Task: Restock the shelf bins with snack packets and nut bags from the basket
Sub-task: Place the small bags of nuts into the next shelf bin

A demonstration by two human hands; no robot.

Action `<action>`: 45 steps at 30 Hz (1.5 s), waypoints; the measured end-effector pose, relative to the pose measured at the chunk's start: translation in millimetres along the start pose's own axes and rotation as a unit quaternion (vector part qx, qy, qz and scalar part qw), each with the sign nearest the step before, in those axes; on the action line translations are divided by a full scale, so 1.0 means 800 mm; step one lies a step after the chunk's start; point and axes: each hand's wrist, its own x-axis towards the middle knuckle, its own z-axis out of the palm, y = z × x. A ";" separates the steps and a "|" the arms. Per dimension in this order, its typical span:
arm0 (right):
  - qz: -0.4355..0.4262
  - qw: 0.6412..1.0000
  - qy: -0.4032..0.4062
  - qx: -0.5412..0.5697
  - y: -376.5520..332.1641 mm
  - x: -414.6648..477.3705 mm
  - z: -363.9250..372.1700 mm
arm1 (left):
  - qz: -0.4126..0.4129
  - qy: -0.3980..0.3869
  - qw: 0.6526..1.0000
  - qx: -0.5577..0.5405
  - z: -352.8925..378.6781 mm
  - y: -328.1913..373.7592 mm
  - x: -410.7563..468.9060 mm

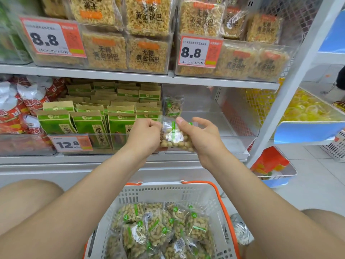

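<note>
Plastic nut bag (175, 136), held just before the clear bin (239, 116) and above the basket (168, 191), is pinched by the left hand (144, 135) and right hand (200, 136) with curled fingers. It is best stood upright beside the lone bag (172, 106), label outward.

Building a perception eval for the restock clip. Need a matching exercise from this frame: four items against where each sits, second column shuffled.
Items
1. held nut bag
2. lone nut bag
3. green packets
4. basket

Places
A. behind the 12.8 price tag
B. below the arms, holding other nut bags
C. gripped between left hand and right hand
D. standing in the clear bin

Pairs: 1-C, 2-D, 3-A, 4-B
</note>
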 end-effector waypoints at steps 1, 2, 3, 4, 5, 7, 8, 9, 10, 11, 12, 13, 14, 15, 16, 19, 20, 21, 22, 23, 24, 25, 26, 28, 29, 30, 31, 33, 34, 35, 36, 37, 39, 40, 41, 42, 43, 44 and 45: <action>0.016 1.000 -0.010 -0.017 -0.002 0.002 0.000 | -0.005 0.016 1.000 -0.024 0.004 0.000 0.001; 0.032 0.998 -0.028 -0.040 -0.005 0.002 -0.001 | -0.020 0.033 0.998 -0.055 0.006 -0.002 0.005; 0.039 0.996 -0.047 -0.060 -0.009 0.001 -0.002 | -0.033 0.046 0.995 -0.080 0.006 -0.002 0.006; 0.031 0.995 -0.059 -0.075 -0.010 0.001 -0.003 | -0.040 0.053 0.995 -0.081 0.005 -0.005 0.010; 0.006 0.993 -0.062 -0.095 -0.011 0.001 -0.005 | -0.032 0.056 0.996 -0.053 0.004 -0.006 0.014; -0.082 0.981 -0.043 -0.173 -0.012 0.005 -0.009 | 0.015 0.065 0.997 0.029 0.002 -0.006 0.017; -0.116 0.969 -0.038 -0.215 -0.014 0.007 -0.012 | 0.053 0.068 0.993 0.081 0.001 -0.003 0.014; -0.131 0.960 -0.043 -0.244 -0.016 0.009 -0.015 | 0.106 0.070 0.982 0.137 0.000 -0.001 0.011; -0.135 0.956 -0.063 -0.253 -0.019 0.010 -0.018 | 0.160 0.065 0.966 0.192 0.000 0.000 0.009; -0.135 0.955 -0.095 -0.248 -0.022 0.009 -0.021 | 0.200 0.047 0.954 0.219 0.000 0.002 0.005; -0.133 0.954 -0.124 -0.238 -0.024 0.007 -0.025 | 0.212 0.024 0.952 0.218 0.000 0.005 0.003; -0.131 0.955 -0.140 -0.227 -0.027 0.004 -0.028 | 0.213 -0.006 0.955 0.208 0.001 0.007 0.000; -0.126 0.958 -0.140 -0.215 -0.027 0.004 -0.029 | 0.206 -0.022 0.958 0.198 0.001 0.006 0.001; -0.115 0.966 -0.128 -0.193 -0.026 0.004 -0.031 | 0.201 -0.029 0.961 0.187 0.002 0.007 0.002; -0.102 0.975 -0.108 -0.165 -0.023 0.006 -0.031 | 0.192 -0.024 0.965 0.177 0.003 0.004 0.007; -0.077 0.982 -0.090 -0.147 -0.014 0.007 -0.026 | 0.146 -0.007 0.984 0.102 0.007 -0.006 0.013; -0.078 0.979 -0.106 -0.156 -0.011 0.005 -0.024 | 0.134 0.003 0.987 0.091 0.008 -0.010 0.016; -0.082 0.976 -0.120 -0.161 -0.011 0.002 -0.022 | 0.127 0.014 0.987 0.094 0.008 -0.014 0.019; -0.090 0.974 -0.128 -0.164 -0.011 0.000 -0.020 | 0.120 0.022 0.987 0.102 0.008 -0.015 0.020; -0.101 0.971 -0.131 -0.173 -0.012 -0.001 -0.019 | 0.116 0.030 0.987 0.104 0.007 -0.015 0.021; -0.116 0.966 -0.131 -0.191 -0.012 0.000 -0.019 | 0.112 0.033 0.987 0.107 0.006 -0.015 0.023; -0.131 0.960 -0.130 -0.210 -0.012 0.001 -0.019 | 0.115 0.033 0.987 0.111 0.004 -0.014 0.024; -0.145 0.955 -0.126 -0.228 -0.013 0.003 -0.018 | 0.118 0.032 0.986 0.117 0.002 -0.011 0.025; -0.151 0.948 -0.124 -0.250 -0.016 0.008 -0.019 | 0.137 0.035 0.980 0.142 0.001 -0.005 0.024; -0.144 0.948 -0.129 -0.253 -0.018 0.012 -0.020 | 0.150 0.041 0.975 0.161 0.000 -0.003 0.024; -0.137 0.947 -0.138 -0.255 -0.022 0.014 -0.021 | 0.161 0.050 0.967 0.189 -0.001 -0.001 0.025; -0.131 0.946 -0.144 -0.258 -0.024 0.017 -0.021 | 0.177 0.055 0.959 0.216 -0.001 0.000 0.026; -0.129 0.945 -0.139 -0.268 -0.026 0.024 -0.020 | 0.196 0.051 0.946 0.255 -0.004 -0.001 0.032; -0.133 0.948 -0.121 -0.263 -0.025 0.027 -0.019 | 0.197 0.046 0.942 0.267 -0.006 -0.002 0.034; -0.135 0.953 -0.094 -0.255 -0.024 0.033 -0.020 | 0.199 0.043 0.936 0.286 -0.008 -0.002 0.034; -0.134 0.958 -0.062 -0.248 -0.024 0.042 -0.022 | 0.205 0.045 0.924 0.319 -0.010 -0.003 0.035; -0.126 0.962 -0.030 -0.240 -0.025 0.052 -0.023 | 0.217 0.051 0.905 0.361 -0.012 -0.004 0.036; -0.096 0.972 0.019 -0.211 -0.031 0.071 -0.027 | 0.263 0.066 0.859 0.434 -0.013 -0.003 0.038; -0.079 0.978 0.033 -0.192 -0.035 0.080 -0.030 | 0.288 0.068 0.840 0.455 -0.012 -0.002 0.039; -0.068 0.981 0.042 -0.178 -0.036 0.091 -0.033 | 0.310 0.062 0.823 0.472 -0.010 -0.001 0.040; -0.063 0.982 0.046 -0.174 -0.038 0.100 -0.033 | 0.328 0.051 0.806 0.491 -0.008 -0.001 0.042; -0.066 0.981 0.047 -0.179 -0.038 0.110 -0.033 | 0.345 0.039 0.785 0.513 -0.005 -0.002 0.044; -0.075 0.980 0.049 -0.180 -0.034 0.124 -0.032 | 0.357 0.030 0.764 0.536 -0.003 -0.004 0.047; -0.083 0.978 0.050 -0.184 -0.029 0.139 -0.032 | 0.364 0.025 0.748 0.554 0.000 -0.006 0.048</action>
